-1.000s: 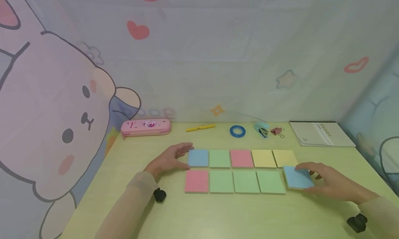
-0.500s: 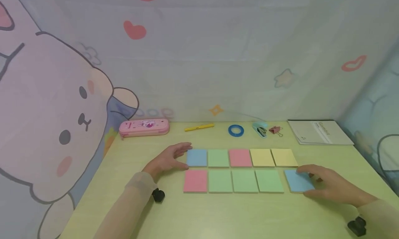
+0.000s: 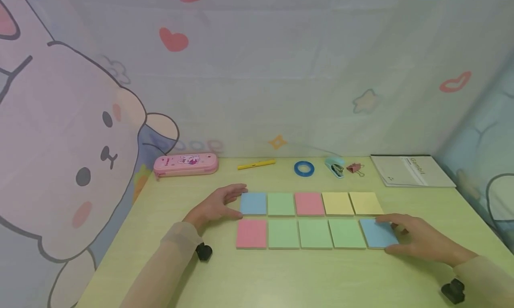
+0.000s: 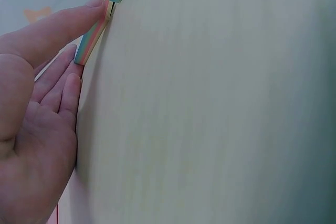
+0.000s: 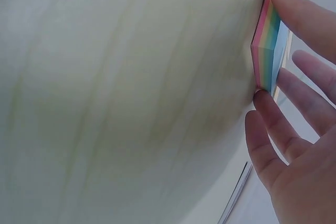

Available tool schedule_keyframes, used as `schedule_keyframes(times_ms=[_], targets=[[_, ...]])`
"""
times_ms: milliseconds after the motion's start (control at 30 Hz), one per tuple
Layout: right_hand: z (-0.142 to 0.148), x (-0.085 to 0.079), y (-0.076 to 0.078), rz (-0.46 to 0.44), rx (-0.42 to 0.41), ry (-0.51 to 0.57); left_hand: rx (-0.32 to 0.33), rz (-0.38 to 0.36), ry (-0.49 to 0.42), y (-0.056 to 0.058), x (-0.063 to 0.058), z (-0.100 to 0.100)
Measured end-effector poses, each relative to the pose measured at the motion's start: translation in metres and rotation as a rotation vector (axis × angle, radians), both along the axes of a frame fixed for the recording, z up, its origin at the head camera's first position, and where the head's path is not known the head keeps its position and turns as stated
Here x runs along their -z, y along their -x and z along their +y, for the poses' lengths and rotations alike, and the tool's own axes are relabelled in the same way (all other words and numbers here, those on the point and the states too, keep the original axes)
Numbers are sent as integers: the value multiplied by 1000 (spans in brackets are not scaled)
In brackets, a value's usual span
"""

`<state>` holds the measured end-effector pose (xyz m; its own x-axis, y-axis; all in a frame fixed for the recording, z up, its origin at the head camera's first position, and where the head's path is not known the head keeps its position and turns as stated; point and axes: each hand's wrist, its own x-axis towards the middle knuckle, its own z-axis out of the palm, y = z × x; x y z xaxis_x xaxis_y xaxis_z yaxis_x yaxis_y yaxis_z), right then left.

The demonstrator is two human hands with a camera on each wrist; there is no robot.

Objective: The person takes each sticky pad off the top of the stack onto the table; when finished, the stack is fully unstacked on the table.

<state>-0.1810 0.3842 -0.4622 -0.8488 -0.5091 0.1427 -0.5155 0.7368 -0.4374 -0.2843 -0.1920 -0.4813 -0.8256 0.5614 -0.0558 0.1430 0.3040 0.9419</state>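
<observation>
Sticky note pads lie in two rows on the table. The back row runs blue (image 3: 253,203), green (image 3: 280,204), pink (image 3: 309,204) and two yellow (image 3: 336,204). In front are a pink pad (image 3: 251,234), several green ones (image 3: 315,234) and a blue sticky note pad (image 3: 376,233) at the right end. My right hand (image 3: 425,239) holds that blue pad by its right side, thumb on the near edge and fingers at the far one; its layered colours show in the right wrist view. My left hand (image 3: 217,205) rests at the back blue pad's left side, fingers extended, thumb touching its edge (image 4: 89,45).
Along the table's back lie a pink pencil case (image 3: 186,164), a yellow pen (image 3: 256,164), a blue tape roll (image 3: 304,168), a small stapler (image 3: 335,167), a binder clip (image 3: 355,168) and a notebook (image 3: 412,170). A printed curtain hangs behind.
My right hand has set the blue pad down at the front row's right end and slid it left against the green pad. The left hand has stayed in place.
</observation>
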Motion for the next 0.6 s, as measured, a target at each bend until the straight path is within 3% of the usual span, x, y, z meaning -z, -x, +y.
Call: schedule_keyframes(times_ms=[600], targets=[[-2, -4, 0, -46, 25, -19, 21, -1, -11, 1, 1, -2]])
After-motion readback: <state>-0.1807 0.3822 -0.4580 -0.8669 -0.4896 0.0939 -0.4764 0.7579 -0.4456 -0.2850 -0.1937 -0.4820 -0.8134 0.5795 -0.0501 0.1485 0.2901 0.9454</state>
